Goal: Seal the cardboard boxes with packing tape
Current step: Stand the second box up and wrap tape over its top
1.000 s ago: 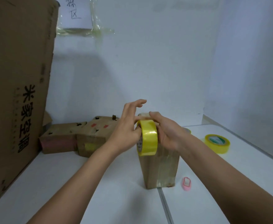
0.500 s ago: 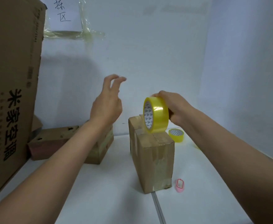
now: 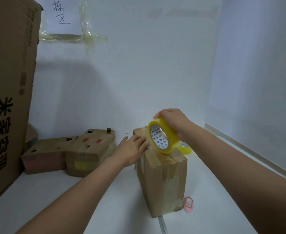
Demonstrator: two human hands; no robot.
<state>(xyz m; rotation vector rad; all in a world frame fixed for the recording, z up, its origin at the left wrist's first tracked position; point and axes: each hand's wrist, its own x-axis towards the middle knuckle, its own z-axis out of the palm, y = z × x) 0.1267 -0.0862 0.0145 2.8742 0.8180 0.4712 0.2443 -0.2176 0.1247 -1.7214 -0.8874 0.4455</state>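
A tall brown cardboard box (image 3: 164,181) stands upright on the white table, with clear tape on its top and sides. My right hand (image 3: 171,120) grips a yellow roll of packing tape (image 3: 162,138) held on edge, its lower rim on the box's top. My left hand (image 3: 133,148) lies with straight fingers flat on the top left edge of the box, beside the roll.
A very large cardboard box (image 3: 8,92) with black printed characters fills the left side. Two small boxes (image 3: 68,152) lie at the back. A second yellow tape roll (image 3: 186,148) peeks out behind the tall box. A small pink object (image 3: 188,204) lies by its right base. Walls close the back and right.
The left hand came down from mid-air onto the box's top. The right hand lowered the tape roll onto the box top.
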